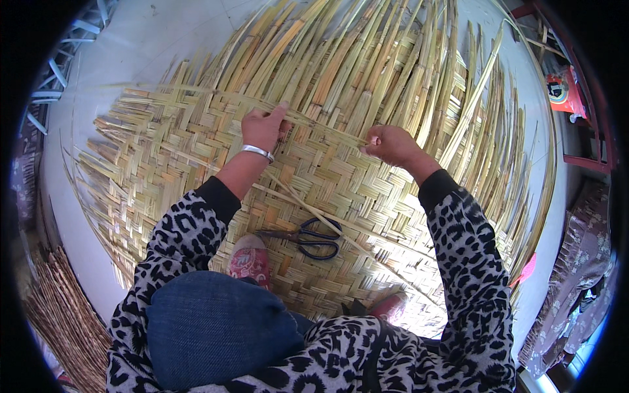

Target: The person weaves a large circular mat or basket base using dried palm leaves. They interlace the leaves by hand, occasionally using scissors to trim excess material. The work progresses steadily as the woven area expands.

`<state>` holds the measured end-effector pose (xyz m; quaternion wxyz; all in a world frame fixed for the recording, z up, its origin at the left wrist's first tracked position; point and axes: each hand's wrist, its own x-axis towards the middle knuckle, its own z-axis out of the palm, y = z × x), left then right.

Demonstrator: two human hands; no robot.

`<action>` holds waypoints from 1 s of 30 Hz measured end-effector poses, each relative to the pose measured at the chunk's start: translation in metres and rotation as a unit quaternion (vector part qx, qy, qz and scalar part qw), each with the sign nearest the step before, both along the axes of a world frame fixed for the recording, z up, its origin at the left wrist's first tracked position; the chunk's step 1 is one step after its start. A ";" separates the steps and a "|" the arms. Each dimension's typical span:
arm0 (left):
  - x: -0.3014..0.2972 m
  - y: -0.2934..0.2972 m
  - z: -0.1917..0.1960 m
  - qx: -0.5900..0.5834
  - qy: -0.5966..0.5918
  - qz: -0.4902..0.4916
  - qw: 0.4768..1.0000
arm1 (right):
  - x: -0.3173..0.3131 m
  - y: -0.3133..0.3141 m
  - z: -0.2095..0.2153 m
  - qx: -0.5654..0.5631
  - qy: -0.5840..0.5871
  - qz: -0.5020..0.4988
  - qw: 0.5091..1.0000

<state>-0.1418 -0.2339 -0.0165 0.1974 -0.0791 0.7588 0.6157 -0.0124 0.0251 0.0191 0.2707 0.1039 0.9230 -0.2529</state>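
Observation:
A large woven mat (190, 147) of flat split-cane strips lies on the floor, its long unwoven ends fanning out at the far side. Across it runs a thin pale cane strip (327, 130), stretched between my two hands. My left hand (264, 129), with a silver bracelet at the wrist, is closed around the strip, its index finger pointing forward. At the right, my right hand (393, 145) pinches the strip between thumb and fingers. Scissors (318, 238) with dark looped handles rest on the mat nearer to me, below and between the hands.
My pink patterned shoes (250, 263) stand on the mat. Loose strips (341, 226) cross it near the scissors. A bundle of brown stalks (69, 308) lies at the lower left. At the right are a dark red frame (590, 98), a red packet (565, 92) and a fringed cloth (567, 275).

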 end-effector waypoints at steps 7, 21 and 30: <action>-0.008 0.001 0.004 0.063 -0.069 -0.027 0.995 | 0.007 -0.007 0.008 0.015 0.050 -0.003 0.999; -0.008 -0.006 0.012 0.127 -0.105 -0.021 0.986 | 0.007 -0.003 0.014 -0.013 0.039 -0.018 0.999; -0.006 0.001 -0.001 0.012 0.095 -0.036 0.995 | 0.004 -0.019 0.016 0.095 0.048 0.043 0.993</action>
